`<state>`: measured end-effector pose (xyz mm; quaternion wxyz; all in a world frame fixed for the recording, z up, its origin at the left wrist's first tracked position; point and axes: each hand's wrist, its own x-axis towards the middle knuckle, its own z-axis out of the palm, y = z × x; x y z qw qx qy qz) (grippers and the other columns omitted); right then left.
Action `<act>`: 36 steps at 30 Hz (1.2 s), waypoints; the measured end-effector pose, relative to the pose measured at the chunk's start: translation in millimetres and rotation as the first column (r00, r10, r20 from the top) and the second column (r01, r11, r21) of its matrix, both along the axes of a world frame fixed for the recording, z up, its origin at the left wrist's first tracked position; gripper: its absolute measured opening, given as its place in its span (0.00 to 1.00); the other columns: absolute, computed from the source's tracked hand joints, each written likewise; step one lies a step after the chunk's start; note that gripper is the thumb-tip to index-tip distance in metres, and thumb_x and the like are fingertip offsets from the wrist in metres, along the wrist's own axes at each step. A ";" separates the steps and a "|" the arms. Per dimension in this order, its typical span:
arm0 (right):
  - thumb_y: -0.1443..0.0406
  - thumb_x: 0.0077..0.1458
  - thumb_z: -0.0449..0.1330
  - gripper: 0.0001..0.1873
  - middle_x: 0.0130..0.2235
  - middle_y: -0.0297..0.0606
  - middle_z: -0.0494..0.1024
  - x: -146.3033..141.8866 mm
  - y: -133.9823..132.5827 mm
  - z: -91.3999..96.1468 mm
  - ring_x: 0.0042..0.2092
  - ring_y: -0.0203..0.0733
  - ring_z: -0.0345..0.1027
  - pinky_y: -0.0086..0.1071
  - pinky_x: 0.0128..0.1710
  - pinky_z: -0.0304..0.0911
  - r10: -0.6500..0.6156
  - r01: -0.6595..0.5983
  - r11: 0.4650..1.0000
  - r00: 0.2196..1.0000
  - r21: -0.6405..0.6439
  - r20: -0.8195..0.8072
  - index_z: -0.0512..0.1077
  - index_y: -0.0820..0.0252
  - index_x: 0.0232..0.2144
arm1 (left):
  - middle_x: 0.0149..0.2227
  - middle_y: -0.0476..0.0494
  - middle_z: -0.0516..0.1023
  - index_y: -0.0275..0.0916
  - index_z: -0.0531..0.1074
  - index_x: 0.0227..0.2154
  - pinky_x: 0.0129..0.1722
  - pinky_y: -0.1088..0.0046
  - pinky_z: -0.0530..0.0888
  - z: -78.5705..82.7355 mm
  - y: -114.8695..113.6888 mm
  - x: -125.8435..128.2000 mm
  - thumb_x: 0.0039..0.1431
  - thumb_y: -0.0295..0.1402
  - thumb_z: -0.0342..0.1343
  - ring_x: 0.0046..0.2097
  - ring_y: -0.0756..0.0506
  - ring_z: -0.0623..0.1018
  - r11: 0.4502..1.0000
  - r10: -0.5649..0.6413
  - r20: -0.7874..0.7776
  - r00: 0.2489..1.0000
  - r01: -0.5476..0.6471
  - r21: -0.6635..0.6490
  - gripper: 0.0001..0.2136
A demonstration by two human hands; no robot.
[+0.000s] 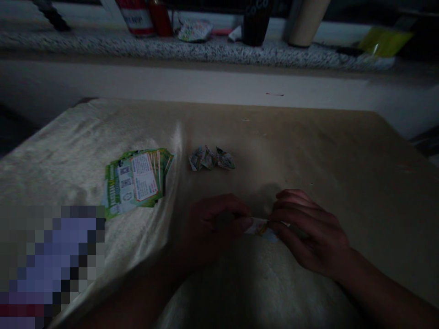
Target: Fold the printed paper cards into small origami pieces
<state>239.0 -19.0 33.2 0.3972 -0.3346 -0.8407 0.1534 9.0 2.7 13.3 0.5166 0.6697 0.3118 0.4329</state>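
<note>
My left hand and my right hand meet over the near middle of a table covered with a shiny beige cloth. Both pinch a small folded piece of printed paper between fingertips, low against the cloth. Beyond the hands lie two or three small folded paper pieces in a row. A fanned stack of green printed leaflets lies to the left of them.
A speckled ledge runs along the back with a red can, a dark cup, a beige cup and crumpled wrappers. The scene is dim. A blurred-out patch covers the lower left corner.
</note>
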 end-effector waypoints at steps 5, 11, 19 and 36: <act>0.76 0.59 0.62 0.08 0.32 0.40 0.79 0.9 -0.6 -1.6 0.38 0.45 0.72 0.45 0.43 0.69 -0.024 0.024 1.000 1.000 -0.012 -0.008 0.73 0.62 0.39 | 0.29 0.49 0.79 0.37 0.76 0.33 0.33 0.77 0.73 4.8 -0.6 3.1 0.61 0.27 0.61 0.31 0.51 0.77 0.966 0.078 -0.107 0.991 -0.049 0.253 0.01; 0.75 0.57 0.62 0.10 0.32 0.38 0.78 -2.1 -0.6 -0.7 0.37 0.46 0.73 0.46 0.41 0.70 -0.044 0.044 0.999 0.998 -0.004 -0.048 0.73 0.58 0.39 | 0.24 0.50 0.76 0.38 0.72 0.29 0.28 0.76 0.70 11.5 -0.7 7.1 0.58 0.24 0.59 0.26 0.51 0.74 0.873 0.148 -0.233 0.961 -0.016 0.487 0.04; 0.76 0.56 0.62 0.09 0.31 0.39 0.78 -2.7 0.9 1.8 0.37 0.46 0.73 0.46 0.40 0.70 -0.022 0.022 1.000 0.997 -0.008 -0.067 0.73 0.60 0.37 | 0.22 0.51 0.71 0.38 0.68 0.28 0.27 0.74 0.66 11.5 -2.1 7.9 0.61 0.25 0.55 0.25 0.51 0.69 0.815 0.134 -0.284 0.949 0.057 0.576 0.07; 0.74 0.60 0.60 0.05 0.31 0.38 0.76 5.6 6.1 -0.8 0.35 0.43 0.72 0.42 0.39 0.68 0.017 -0.026 0.987 0.998 -0.160 -0.056 0.73 0.60 0.35 | 0.21 0.52 0.66 0.40 0.65 0.26 0.27 0.73 0.63 14.6 -3.8 8.3 0.58 0.21 0.52 0.25 0.50 0.63 0.740 0.135 -0.278 0.951 0.090 0.667 0.09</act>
